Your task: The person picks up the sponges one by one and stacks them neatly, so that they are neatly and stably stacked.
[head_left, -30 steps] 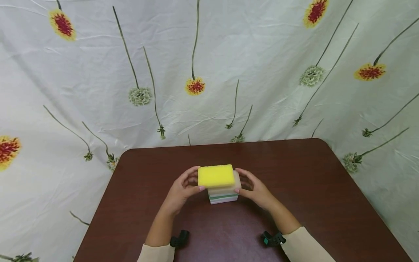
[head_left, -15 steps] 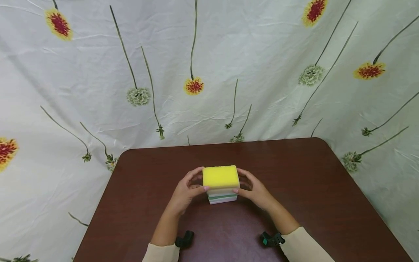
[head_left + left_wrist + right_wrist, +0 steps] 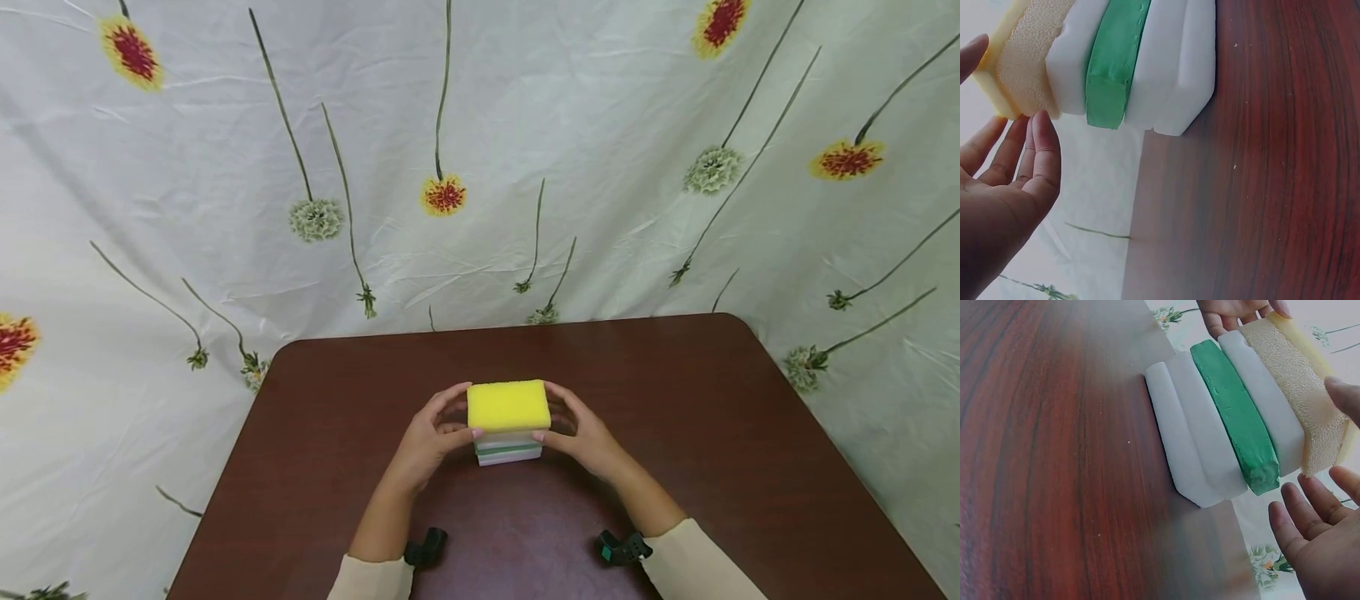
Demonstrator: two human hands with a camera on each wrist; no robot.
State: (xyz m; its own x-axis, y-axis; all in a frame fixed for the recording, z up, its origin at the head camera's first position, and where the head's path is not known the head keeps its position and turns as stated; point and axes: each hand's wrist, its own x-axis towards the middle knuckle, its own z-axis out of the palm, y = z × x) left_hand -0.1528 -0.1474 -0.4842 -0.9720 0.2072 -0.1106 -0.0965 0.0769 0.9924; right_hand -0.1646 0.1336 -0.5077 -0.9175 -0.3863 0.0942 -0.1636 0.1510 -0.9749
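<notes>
A stack of sponges and blocks stands on the dark red-brown table. A yellow sponge (image 3: 508, 406) lies on top, squared over a beige porous sponge (image 3: 1285, 387). Beneath these come a white block (image 3: 1266, 400), a green block (image 3: 1116, 62) with a smooth, slightly dented surface, and two white blocks (image 3: 1175, 75) at the bottom. My left hand (image 3: 422, 437) pinches the yellow sponge's left end, thumb at the front and fingers behind. At the other end, my right hand (image 3: 588, 437) grips the beige sponge, its thumb (image 3: 1344, 397) at the seam under the yellow one.
The wood-grained table (image 3: 337, 400) has rounded far corners and reaches a white floral cloth (image 3: 615, 108) hanging behind it. Dark wrist straps (image 3: 426, 547) sit on both forearms, above light sleeves.
My left hand has moved right with the yellow sponge, which came from a leftward overhang to sit squarely over the beige sponge. My right hand has hardly moved.
</notes>
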